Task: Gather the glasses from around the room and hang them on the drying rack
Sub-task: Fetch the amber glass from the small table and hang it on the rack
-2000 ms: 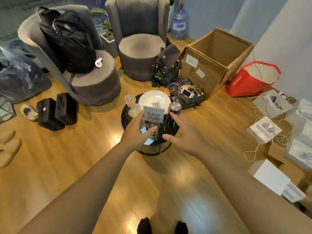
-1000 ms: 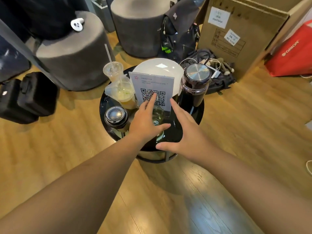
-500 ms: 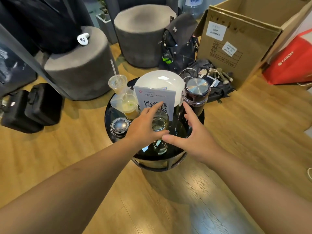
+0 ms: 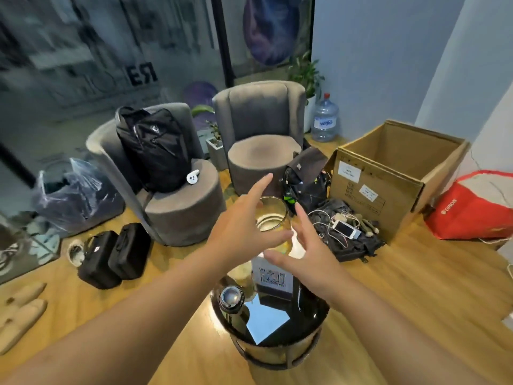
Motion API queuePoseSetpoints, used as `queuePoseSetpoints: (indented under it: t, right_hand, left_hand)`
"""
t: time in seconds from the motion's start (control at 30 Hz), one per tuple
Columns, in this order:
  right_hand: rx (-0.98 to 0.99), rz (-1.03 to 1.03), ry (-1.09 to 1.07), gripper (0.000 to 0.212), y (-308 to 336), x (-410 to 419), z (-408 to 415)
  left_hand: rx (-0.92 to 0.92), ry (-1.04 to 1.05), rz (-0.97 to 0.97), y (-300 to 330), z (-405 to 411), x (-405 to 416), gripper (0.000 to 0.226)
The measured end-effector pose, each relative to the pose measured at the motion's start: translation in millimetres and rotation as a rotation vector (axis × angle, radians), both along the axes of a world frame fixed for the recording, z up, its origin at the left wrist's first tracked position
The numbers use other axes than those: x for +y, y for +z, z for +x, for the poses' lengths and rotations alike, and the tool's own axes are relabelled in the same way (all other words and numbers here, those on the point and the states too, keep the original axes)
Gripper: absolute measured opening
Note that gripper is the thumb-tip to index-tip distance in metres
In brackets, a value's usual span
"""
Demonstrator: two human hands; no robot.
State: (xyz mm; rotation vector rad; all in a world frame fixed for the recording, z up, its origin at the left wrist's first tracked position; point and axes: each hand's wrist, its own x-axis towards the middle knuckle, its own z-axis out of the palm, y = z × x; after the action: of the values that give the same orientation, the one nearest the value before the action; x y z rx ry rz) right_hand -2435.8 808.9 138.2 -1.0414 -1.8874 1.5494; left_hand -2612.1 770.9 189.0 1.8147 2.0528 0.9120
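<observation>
A clear glass (image 4: pixel 271 215) is lifted above the small round black table (image 4: pixel 277 354), its mouth turned toward me. My left hand (image 4: pixel 242 228) grips it, thumb across the front, index finger pointing up behind the rim. My right hand (image 4: pixel 308 247) hovers just right of the glass, fingers spread, holding nothing; I cannot tell whether its thumb touches the glass. No drying rack is in view.
On the table stand a QR-code sign (image 4: pixel 273 277) and a lidded coffee cup (image 4: pixel 231 297). Beyond it are two grey armchairs (image 4: pixel 183 215), one bearing a black backpack (image 4: pixel 155 145), an open cardboard box (image 4: pixel 388 176), a red bag (image 4: pixel 472 209) and two black cases (image 4: pixel 113 254).
My left hand has closed on the glass and raised it off the table. The right hand has risen alongside it. My view has tilted up toward the far wall.
</observation>
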Motion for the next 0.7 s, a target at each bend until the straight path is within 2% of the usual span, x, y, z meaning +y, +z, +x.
queuePoseSetpoints:
  t: [0.13, 0.23, 0.33, 0.5, 0.7]
  right_hand:
    - [0.109, 0.067, 0.013, 0.129, 93, -20, -2]
    - [0.187, 0.167, -0.015, 0.119, 161, -44, -4]
    - [0.210, 0.276, -0.025, 0.103, 222, -67, -5]
    - [0.180, 0.453, 0.026, 0.095, 312, -107, -24]
    - [0.235, 0.518, 0.159, 0.081, 394, -167, -71]
  left_hand:
    - [-0.027, 0.038, 0.022, 116, 17, -28, 0.115]
    - [0.011, 0.085, 0.073, 191, 32, -54, 0.110]
    - [0.024, 0.150, 0.072, 257, 40, -86, 0.118]
    - [0.101, 0.265, 0.072, 347, 40, -147, 0.118]
    - [0.143, 0.401, 0.077, 439, 25, -234, 0.118]
